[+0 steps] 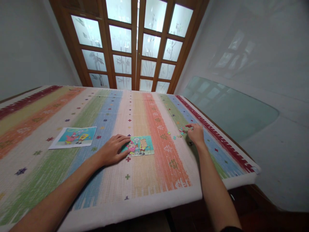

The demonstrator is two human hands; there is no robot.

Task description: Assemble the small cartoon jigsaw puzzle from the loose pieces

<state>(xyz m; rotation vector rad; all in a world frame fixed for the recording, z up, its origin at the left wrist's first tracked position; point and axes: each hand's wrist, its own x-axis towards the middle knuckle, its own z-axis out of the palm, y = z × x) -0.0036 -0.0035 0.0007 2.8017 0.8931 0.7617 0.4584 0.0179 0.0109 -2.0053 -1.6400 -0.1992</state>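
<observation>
A partly assembled cartoon jigsaw puzzle (pixel 141 145) lies on the striped tablecloth (pixel 145 112) near the table's middle. My left hand (pixel 113 149) rests flat on the puzzle's left edge, fingers stretched out. My right hand (pixel 196 132) reaches to the right, fingers curled over a small scatter of loose puzzle pieces (pixel 181 130); whether it holds one I cannot make out. More loose pieces (pixel 173 135) lie between the puzzle and that hand.
A printed reference picture (pixel 74 136) of the same cartoon lies to the left. One stray piece (pixel 126 198) sits near the table's front edge. Wooden glass-paned doors (pixel 135 45) stand behind the table. A glass sheet (pixel 229 109) leans against the right wall.
</observation>
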